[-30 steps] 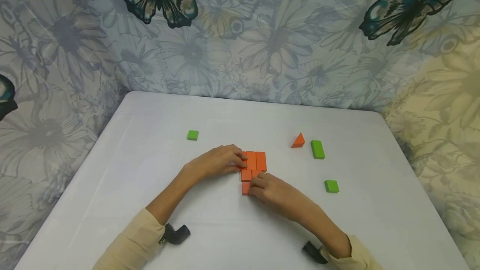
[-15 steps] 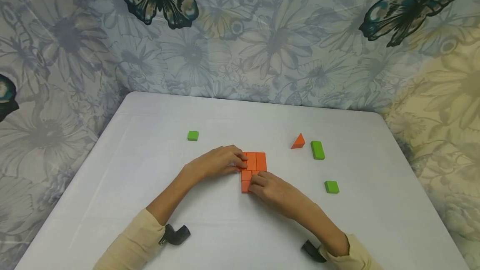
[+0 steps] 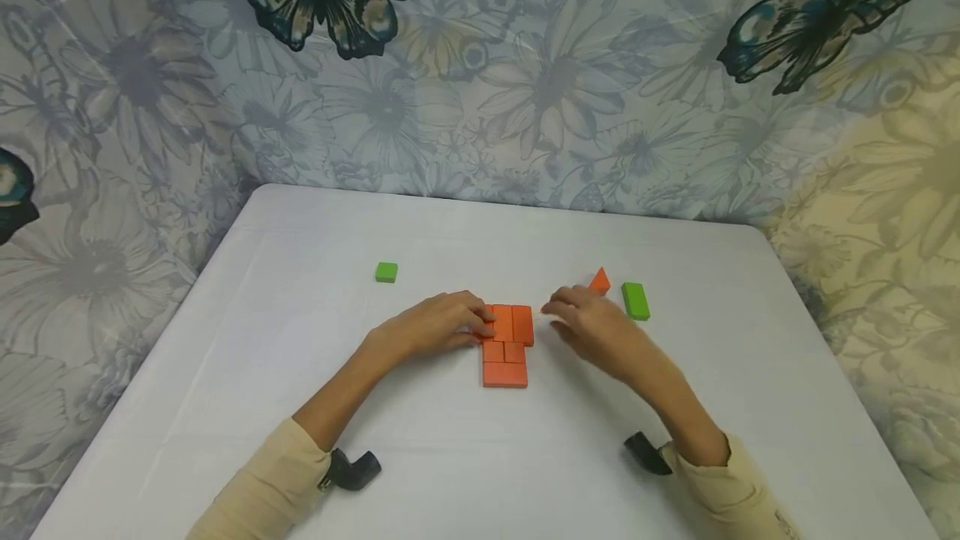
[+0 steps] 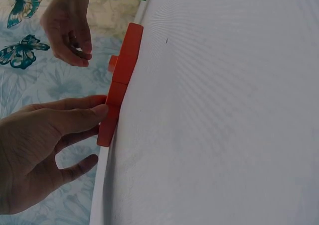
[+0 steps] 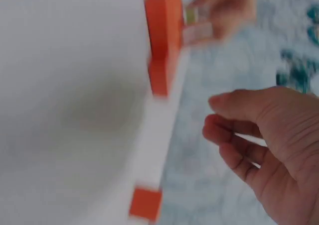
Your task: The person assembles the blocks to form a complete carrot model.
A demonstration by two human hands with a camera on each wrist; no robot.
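Several orange blocks lie flat and fitted together in the middle of the table, with upright oblongs at the back, two small squares below them and a wide oblong nearest. My left hand holds the back-left block with thumb and fingertips, covering part of it. Right of the group, my right hand is over the table, its fingers loosely bent with nothing between them in the right wrist view. Its fingers overlap an orange triangle block in the head view; the triangle's lower part is hidden.
A green oblong block lies right of the triangle, and a small green block is at the back left. The white-covered table ends at a floral, butterfly-printed wall. Black devices stick out from both cuffs.
The wide near block slid up against the small squares. My right hand then left it, moving back and right towards the triangle and hiding the right-hand green block. My left hand stayed.
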